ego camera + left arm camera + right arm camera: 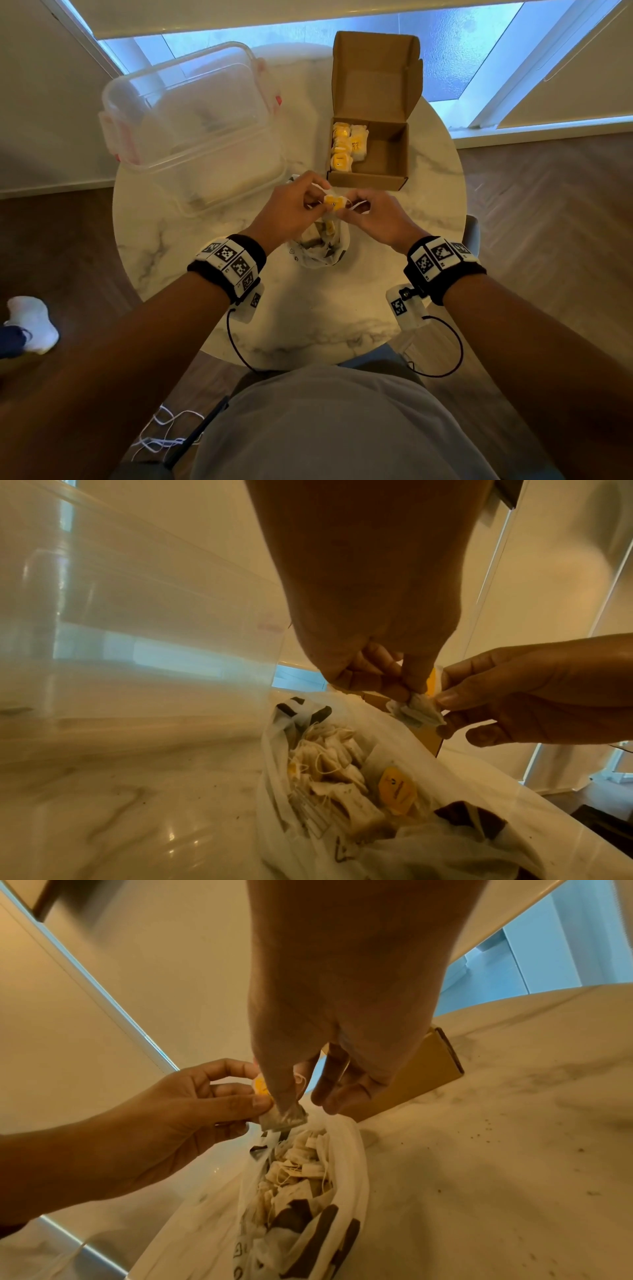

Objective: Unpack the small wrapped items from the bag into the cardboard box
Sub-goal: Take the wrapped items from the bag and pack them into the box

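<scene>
both hands, the left hand (297,202) and right hand (374,213), are pinching one tea bag (334,202) above the open bag (320,247) (string dangling), best tucked in before setting it beside those filling the cardboard box (371,156).

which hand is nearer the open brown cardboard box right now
Right. The right hand is just in front of the open brown cardboard box, close to its near wall. The left hand is further off, to the box's left. Both pinch one small yellow-tagged wrapped item.
</scene>
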The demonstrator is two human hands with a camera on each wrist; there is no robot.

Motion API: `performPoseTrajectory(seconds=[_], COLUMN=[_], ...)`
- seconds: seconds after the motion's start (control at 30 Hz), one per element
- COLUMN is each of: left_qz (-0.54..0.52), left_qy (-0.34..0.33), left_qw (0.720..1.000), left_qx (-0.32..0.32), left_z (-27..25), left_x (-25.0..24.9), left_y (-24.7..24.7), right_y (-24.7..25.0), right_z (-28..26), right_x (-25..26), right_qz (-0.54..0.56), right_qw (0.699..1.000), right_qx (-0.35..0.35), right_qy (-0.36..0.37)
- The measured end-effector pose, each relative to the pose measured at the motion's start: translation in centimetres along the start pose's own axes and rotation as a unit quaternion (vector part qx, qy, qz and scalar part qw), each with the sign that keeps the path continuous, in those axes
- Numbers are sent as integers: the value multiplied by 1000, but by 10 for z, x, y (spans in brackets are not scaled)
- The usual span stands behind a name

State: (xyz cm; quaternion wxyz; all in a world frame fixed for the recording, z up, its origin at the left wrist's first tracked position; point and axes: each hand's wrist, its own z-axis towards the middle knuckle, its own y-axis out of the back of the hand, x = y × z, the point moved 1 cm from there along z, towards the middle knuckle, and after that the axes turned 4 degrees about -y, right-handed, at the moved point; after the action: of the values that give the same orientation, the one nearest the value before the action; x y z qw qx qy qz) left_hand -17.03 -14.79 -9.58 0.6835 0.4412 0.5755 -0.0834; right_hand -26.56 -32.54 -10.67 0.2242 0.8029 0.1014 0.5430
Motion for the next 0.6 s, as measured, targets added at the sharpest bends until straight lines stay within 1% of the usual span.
performPoseTrajectory(seconds=[0.07, 0.17, 0.27, 0.37, 0.5, 0.6], left_qz=[-9, -18, 9, 36, 96, 132], left_qy=[0, -21, -49, -67, -64, -62], left_qw=[1000, 1000, 999, 997, 993, 988], left_qx=[2, -9, -21, -25, 13, 41], left_z=[7, 19, 37, 59, 81, 89], left_x=[-4, -9, -13, -7, 13, 25], left_y=[0, -1, -4, -6, -13, -21], right_y=[4, 12, 26, 44, 63, 67], right_z=[4, 14, 25, 45, 79, 103], right_x=[-3, -6, -4, -4, -9, -16], right_qz=[-2, -4, -26, -30, -68, -126], right_qw=[1000, 1000, 999, 997, 989, 981], right_qx=[-12, -29, -47, -76, -118, -118], right_qy=[-4, 1, 3, -9, -60, -83])
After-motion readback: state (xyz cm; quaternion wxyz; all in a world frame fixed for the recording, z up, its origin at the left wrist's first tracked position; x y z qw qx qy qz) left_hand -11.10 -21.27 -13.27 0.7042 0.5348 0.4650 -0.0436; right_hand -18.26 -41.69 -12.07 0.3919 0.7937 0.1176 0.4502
